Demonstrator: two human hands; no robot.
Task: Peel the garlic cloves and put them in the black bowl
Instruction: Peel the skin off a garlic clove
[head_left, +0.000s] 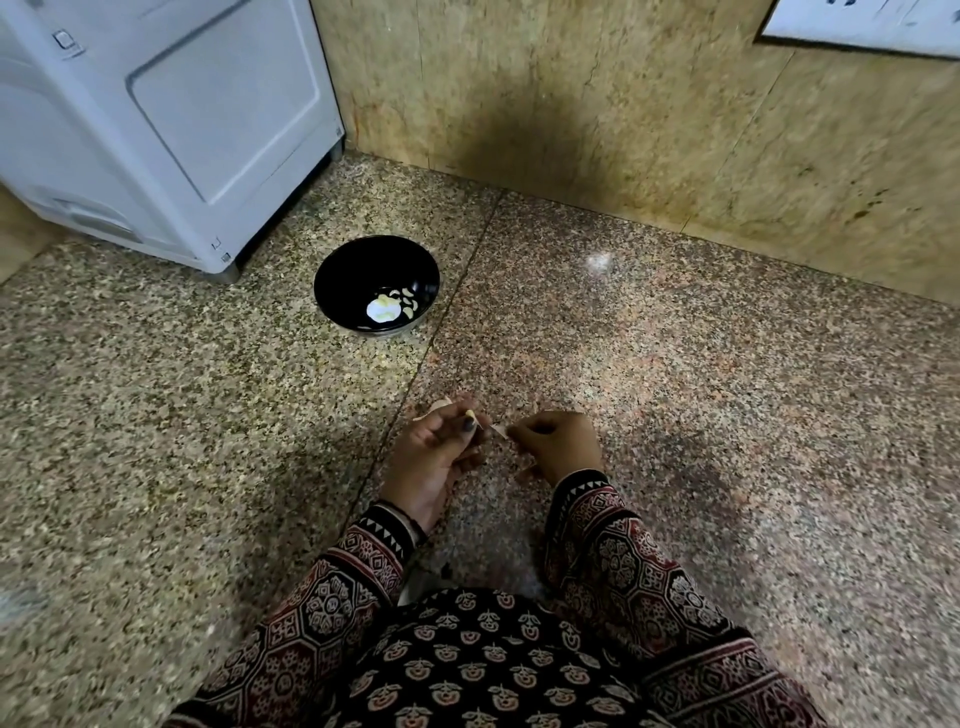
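Left hand (441, 449): we see it curled round a garlic clove (470, 414), low over the floor (675, 364);
Right hand (558, 441): pinching a strip of peel (500, 429) just beside that clove;
Black bowl (358, 265): on the floor, well apart from both hands; peeled cloves (408, 306) inside

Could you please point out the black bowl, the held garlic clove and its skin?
black bowl (363, 270): head view, bare inner wall.
garlic clove (470, 414): head view, yellow tip.
garlic skin (497, 429): head view, pale strip.

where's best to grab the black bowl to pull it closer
Probably the near rim of the black bowl, coming from the person's side: it stands upright and open, the cloves lie low inside, and the white appliance crowds its far left.
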